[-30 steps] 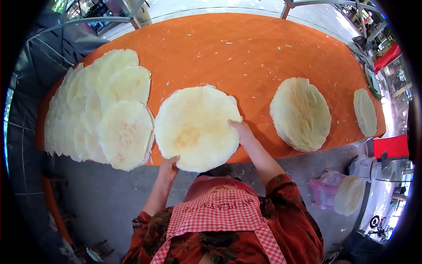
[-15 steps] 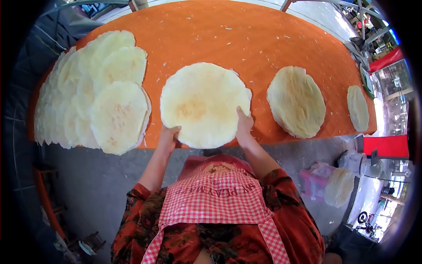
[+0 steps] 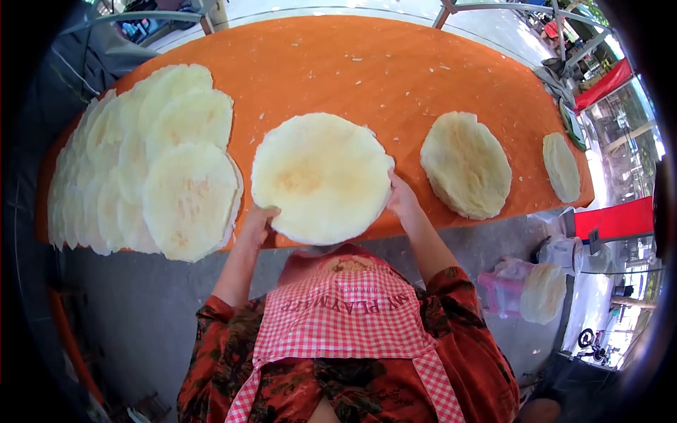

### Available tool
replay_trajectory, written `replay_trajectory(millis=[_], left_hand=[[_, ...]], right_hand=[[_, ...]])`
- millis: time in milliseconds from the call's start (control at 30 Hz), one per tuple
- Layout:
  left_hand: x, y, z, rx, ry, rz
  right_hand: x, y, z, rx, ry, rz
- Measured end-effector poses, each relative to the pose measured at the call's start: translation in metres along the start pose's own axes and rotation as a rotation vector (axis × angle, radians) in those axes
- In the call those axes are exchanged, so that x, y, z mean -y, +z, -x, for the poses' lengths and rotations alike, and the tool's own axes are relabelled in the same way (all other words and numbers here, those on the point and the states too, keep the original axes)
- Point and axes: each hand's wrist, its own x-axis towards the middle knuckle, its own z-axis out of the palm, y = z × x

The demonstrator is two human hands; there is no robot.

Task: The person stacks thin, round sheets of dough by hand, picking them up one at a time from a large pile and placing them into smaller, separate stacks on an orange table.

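Observation:
A pile of thin, round, pale flatbreads (image 3: 322,180) lies in front of me at the table's near edge, its top one faintly browned. At its lower left rim is my left hand (image 3: 257,224), thumb over the top and the other fingers mostly hidden at the edge. My right hand (image 3: 403,197) presses against the right rim, closed along the side of the pile. To the left, overlapping flatbreads (image 3: 189,201) spread in a broad fan. Right of the pile, a wrinkled, yellower flatbread stack (image 3: 465,166) rests apart.
The orange table (image 3: 310,70) carries scattered crumbs. A smaller flatbread stack (image 3: 562,168) sits near its right end. Below on the right, more flatbreads (image 3: 543,292) lie by a pink, plastic-wrapped stool (image 3: 506,287). Metal frame bars (image 3: 508,7) stand behind the table.
My right hand has moved its thumb off the top of the pile to its right rim. The left hand keeps its hold at the lower left. The whole view has shifted slightly.

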Motion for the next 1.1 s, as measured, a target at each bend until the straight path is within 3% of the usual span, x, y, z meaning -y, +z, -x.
replay_trajectory(millis=[100,267,367,467,533,600,700,833,900,1033,1100], left_hand=[[-0.011,-0.001,0.005,0.034,0.048,-0.016],[-0.009,-0.019,0.002,0.032,0.086,-0.117],[-0.001,-0.016,0.007,-0.001,0.11,0.09],[0.007,-0.018,0.015,0.018,0.058,0.309],[0.012,-0.016,0.016,0.058,0.123,0.362],[0.0,0.001,0.023,0.022,0.233,0.23],[-0.029,0.033,0.02,0.036,0.222,0.162],[-0.073,0.136,0.015,0.176,0.271,0.091],[-0.085,0.199,0.005,0.275,0.299,0.045],[-0.094,0.328,-0.018,0.468,0.306,0.01],[-0.083,0.383,-0.035,0.521,0.299,-0.026]], right_hand=[[0.013,0.024,0.004,-0.018,0.108,0.064],[0.012,0.033,0.005,0.087,0.121,0.23],[0.011,0.03,-0.003,0.171,0.142,0.163],[-0.001,0.045,0.003,0.109,-0.068,0.351],[-0.007,0.036,-0.007,0.179,-0.263,0.305],[0.006,0.054,0.004,0.043,-0.382,0.511],[0.052,0.075,0.038,0.014,-0.464,0.552],[0.131,0.052,0.083,-0.017,-0.619,0.399],[0.175,0.037,0.123,-0.233,-0.678,0.351],[0.249,-0.041,0.164,-0.28,-0.909,0.315],[0.272,-0.075,0.179,-0.354,-0.903,0.272]])
